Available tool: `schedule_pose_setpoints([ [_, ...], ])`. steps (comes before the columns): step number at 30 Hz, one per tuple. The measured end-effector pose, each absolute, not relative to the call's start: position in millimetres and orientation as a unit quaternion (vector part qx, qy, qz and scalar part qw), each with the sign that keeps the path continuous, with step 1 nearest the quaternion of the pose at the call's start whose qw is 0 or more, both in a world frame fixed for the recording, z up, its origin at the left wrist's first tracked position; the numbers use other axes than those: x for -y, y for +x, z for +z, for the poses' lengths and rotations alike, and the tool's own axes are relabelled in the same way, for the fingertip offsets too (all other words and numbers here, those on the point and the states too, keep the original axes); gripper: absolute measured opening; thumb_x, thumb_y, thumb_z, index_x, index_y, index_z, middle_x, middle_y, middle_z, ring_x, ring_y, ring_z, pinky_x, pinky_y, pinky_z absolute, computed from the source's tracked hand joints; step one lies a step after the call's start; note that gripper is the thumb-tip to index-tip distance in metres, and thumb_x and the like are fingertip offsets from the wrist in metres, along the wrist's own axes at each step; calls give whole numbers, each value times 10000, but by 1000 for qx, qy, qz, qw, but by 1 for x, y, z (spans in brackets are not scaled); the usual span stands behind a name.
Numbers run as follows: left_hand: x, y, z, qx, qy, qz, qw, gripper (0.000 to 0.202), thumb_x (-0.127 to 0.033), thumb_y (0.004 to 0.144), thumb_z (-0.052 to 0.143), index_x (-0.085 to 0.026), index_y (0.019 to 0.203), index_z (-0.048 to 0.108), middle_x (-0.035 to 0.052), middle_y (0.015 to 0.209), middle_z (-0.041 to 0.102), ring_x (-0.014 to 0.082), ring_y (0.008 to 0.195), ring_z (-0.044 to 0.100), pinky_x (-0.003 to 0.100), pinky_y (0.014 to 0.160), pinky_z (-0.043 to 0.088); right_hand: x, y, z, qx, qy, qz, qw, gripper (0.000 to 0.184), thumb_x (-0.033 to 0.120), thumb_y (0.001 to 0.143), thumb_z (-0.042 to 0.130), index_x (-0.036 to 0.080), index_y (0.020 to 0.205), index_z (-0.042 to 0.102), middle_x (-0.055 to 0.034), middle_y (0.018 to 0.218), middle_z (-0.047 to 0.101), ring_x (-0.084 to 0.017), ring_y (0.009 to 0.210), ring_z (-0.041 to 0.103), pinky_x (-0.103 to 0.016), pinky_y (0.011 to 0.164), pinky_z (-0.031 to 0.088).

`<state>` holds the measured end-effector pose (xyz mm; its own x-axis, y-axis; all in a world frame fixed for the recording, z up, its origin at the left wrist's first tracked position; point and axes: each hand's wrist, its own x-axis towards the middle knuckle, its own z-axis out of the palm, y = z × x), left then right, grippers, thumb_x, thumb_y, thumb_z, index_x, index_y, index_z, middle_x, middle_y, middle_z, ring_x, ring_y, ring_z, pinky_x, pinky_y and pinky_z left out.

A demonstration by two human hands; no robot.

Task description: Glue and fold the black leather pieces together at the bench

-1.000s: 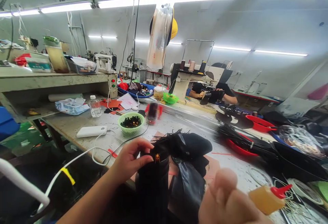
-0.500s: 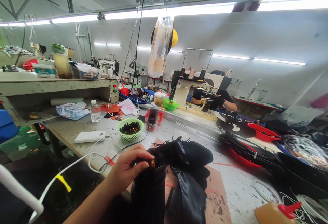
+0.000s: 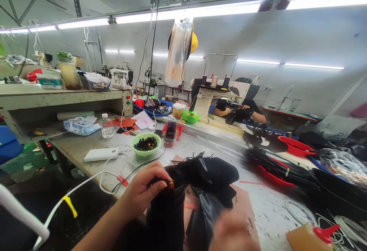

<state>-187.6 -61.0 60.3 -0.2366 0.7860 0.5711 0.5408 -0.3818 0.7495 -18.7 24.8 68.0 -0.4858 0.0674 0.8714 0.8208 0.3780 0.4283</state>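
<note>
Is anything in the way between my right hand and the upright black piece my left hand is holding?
Nothing visibly blocks it. Your left hand pinches the upright black piece at its top. In the picture, shiny black material lies between that and your blurred right hand, but seems lower down.

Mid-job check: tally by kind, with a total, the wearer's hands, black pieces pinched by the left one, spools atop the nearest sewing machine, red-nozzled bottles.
Left hand and right hand (blurred): 2
Pinched black piece: 1
Spools: 3
Red-nozzled bottle: 1
Total: 7
</note>
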Motion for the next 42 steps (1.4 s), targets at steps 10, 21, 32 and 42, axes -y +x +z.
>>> schedule_pose_setpoints([
  [10,72,-179,59,-589,586,552,75,153,-252,825,522,-203,727,628,7,691,520,150,660,493,253,618,405,-50,-48,66,875,-6,359,325,146,185,818,444,198,681,491,28,621,507,-128,656,503,-325,814,372],
  [21,65,-181,61,-617,581,498,187,152,-251,785,516,-179,728,636,14,698,550,156,663,508,269,640,423,-68,-41,65,904,41,348,243,57,234,816,550,196,782,574,25,688,597,-123,660,536,-350,872,326],
  [32,69,-190,52,-574,584,521,240,210,-230,777,528,-207,972,600,48,914,617,199,848,556,307,780,444,-69,-26,30,708,-143,466,511,466,371,905,395,197,473,402,27,470,412,-120,494,419,-298,639,405],
  [42,36,-195,121,-581,697,404,112,114,-294,688,654,-220,774,649,2,709,653,173,654,578,232,619,454,-77,60,6,732,-228,423,483,228,358,839,550,277,997,693,-54,956,704,-197,812,666,-313,725,565],
])
